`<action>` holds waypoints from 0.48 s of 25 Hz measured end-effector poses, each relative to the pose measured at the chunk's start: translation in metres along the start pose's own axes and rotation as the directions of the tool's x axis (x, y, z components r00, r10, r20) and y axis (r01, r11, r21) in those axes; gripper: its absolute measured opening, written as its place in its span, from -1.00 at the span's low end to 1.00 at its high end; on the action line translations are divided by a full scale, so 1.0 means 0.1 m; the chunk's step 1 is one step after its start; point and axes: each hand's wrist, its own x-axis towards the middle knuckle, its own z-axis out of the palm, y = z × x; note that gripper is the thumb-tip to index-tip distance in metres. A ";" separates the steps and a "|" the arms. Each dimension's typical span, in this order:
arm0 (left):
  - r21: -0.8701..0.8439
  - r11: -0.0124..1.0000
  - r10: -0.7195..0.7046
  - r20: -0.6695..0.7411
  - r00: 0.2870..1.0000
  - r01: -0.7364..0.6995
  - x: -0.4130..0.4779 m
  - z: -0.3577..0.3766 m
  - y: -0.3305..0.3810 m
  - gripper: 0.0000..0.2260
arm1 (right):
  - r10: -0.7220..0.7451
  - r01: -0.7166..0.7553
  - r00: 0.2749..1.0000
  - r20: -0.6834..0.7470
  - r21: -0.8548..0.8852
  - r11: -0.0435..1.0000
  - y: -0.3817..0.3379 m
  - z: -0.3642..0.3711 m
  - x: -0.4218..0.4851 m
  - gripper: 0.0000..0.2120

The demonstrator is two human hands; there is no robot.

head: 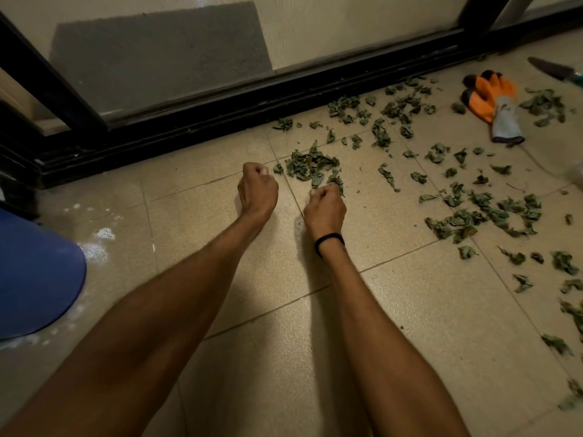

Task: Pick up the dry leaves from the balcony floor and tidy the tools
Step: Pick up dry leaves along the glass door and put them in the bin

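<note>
Reaches both bare arms forward over the tiled floor (252,294). Curls the left hand (258,187) into a closed fist, knuckles up, nothing visible inside it, just left of a small heap of dry leaves (312,167). Curls the right hand (325,206) the same way at the near edge of that heap, fingertips against the nearest leaves; cannot tell whether any are pinched between them. Holds the two fists near each other but apart. Wears a black band (329,239) on the right wrist.

Faces many more dry leaves strewn over the tiles to the right, from the black door track (220,121) on the far side down to the near right edge. Has an orange and grey glove (492,99) lying flat on the floor at far right among those leaves. Has a trowel (552,70) with a dark blade farther right again at the frame edge. Both well apart from the hands.

Has a blue container (38,272) at near left, with white powdery spots (94,247) on the tiles beside it. Looks through the screen above the track at a grey mat (157,52).
</note>
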 end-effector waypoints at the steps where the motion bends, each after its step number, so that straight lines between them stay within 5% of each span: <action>1: -0.033 0.999 -0.025 0.001 1.000 0.025 0.02 -0.01 0.04 -0.80 | 0.105 -0.103 0.994 -0.005 0.151 0.983 -0.01 -0.02 0.00 -0.91; 5: 0.003 1.000 0.001 0.008 1.000 -0.001 0.09 0.05 0.17 -0.80 | 0.330 -0.319 0.942 0.064 0.473 0.821 0.06 -0.16 0.02 -0.81; 9: 0.149 0.982 0.111 0.012 0.994 -0.111 0.10 0.15 0.14 -0.72 | 0.336 -0.258 0.934 -0.124 0.420 0.870 0.11 -0.36 0.09 -0.75; 12: 0.354 0.913 0.175 0.103 0.979 -0.200 0.14 0.21 0.06 -0.59 | 0.184 -0.131 0.954 -0.235 0.221 0.966 0.17 -0.43 0.19 -0.67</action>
